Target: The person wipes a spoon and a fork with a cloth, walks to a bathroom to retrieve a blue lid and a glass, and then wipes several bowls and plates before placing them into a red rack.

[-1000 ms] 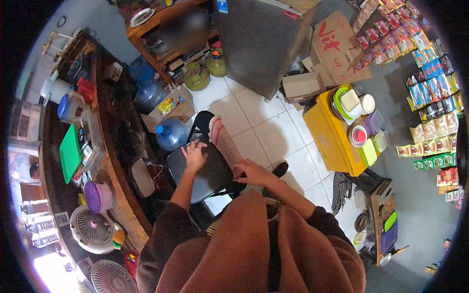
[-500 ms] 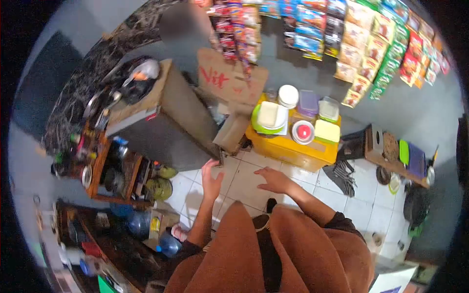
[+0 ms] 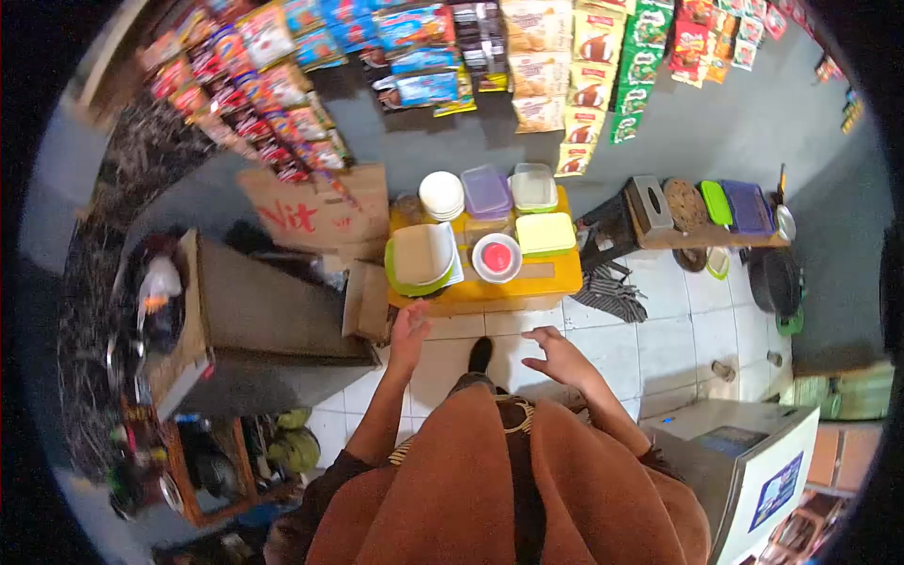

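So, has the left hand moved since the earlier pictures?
Yes. The left hand has left the black bag and come toward the yellow box, now appearing near its front edge.

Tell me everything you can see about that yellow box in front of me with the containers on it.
The yellow box looks like smooth, slightly shiny plastic. It stands upright on the tiled floor, near the grey wall. Its top is crowded: stacked white tubs, a purple-lidded container, a pale yellow lid and a green dish, among others. Your left hand overlaps its front edge in view; contact is unclear.
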The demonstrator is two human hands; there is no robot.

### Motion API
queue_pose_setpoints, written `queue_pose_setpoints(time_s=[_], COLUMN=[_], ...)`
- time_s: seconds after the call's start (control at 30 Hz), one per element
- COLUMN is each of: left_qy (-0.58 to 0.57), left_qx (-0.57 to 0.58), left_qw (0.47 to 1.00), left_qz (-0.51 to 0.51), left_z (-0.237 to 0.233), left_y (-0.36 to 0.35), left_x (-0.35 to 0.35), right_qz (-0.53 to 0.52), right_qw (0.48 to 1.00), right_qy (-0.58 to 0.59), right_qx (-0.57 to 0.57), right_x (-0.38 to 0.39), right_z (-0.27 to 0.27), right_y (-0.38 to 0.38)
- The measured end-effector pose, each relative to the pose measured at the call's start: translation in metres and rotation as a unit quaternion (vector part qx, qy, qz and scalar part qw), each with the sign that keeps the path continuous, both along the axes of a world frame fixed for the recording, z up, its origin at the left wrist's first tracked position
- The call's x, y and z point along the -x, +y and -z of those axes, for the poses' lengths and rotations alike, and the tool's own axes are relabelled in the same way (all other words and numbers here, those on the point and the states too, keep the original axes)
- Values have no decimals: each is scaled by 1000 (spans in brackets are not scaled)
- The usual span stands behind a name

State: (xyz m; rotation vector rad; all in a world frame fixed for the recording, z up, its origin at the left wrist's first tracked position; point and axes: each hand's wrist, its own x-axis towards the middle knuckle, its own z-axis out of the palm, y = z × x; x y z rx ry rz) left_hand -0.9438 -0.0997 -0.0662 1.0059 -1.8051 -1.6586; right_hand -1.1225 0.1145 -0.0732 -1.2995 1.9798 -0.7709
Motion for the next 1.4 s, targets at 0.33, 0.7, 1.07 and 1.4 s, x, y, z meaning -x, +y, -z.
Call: queue_pose_setpoints(time_s=[0.33,0.7,1.07,1.4], left_qy=[-6,-36,-61,0], left_qx=[-96,-106,-176,-158], left_qw=[962,850,778,718], left_qz=[255,515,600,678], left_z=[29,9,35,11], left_y=[-81,33,263,463], left_x=[148,345,475,620], right_qz=[175,494,593,657], right_qw=[983,866,803,752], right_qy=[-31,0,25,49], right_qx=[-38,-81,-59,3], right_x=[34,86,189,314], right_z=[-26,-29,-28,-48], right_y=[-76,46,241,403])
